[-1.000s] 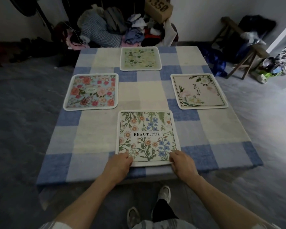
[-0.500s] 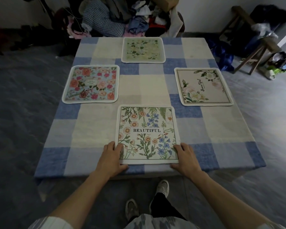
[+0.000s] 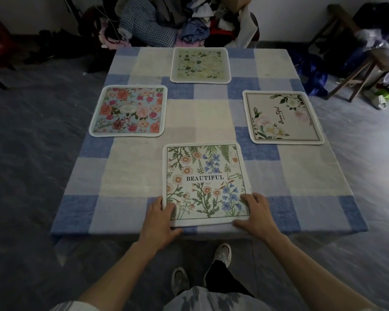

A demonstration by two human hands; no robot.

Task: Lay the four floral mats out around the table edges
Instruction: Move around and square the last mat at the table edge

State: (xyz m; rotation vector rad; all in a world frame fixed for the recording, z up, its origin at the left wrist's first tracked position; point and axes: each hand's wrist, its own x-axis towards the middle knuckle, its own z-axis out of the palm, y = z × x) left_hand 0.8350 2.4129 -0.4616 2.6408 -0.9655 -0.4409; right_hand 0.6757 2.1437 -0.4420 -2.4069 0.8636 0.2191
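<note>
On the left side of the checked tablecloth [image 3: 130,176] lies the rose-patterned mat [image 3: 129,111], flat, near the left edge. My left hand [image 3: 159,223] rests open at the near edge of the table, palm down, fingers laid flat over the lower-left corner of the BEAUTIFUL mat [image 3: 204,182], thumb stretched along its bottom border. That mat lies flat before me in the middle of the near side, its bottom border close to the table edge. Straight beyond it, at the far side, sits the green leafy mat [image 3: 200,65]. My right hand [image 3: 257,215] is likewise open and flat, fingers pressing the mat's lower-right corner, thumb on the cloth just below its border. Neither hand pinches anything. Farther right, the cream mat with white flowers [image 3: 283,117] lies near the right edge, well apart from the others.
</note>
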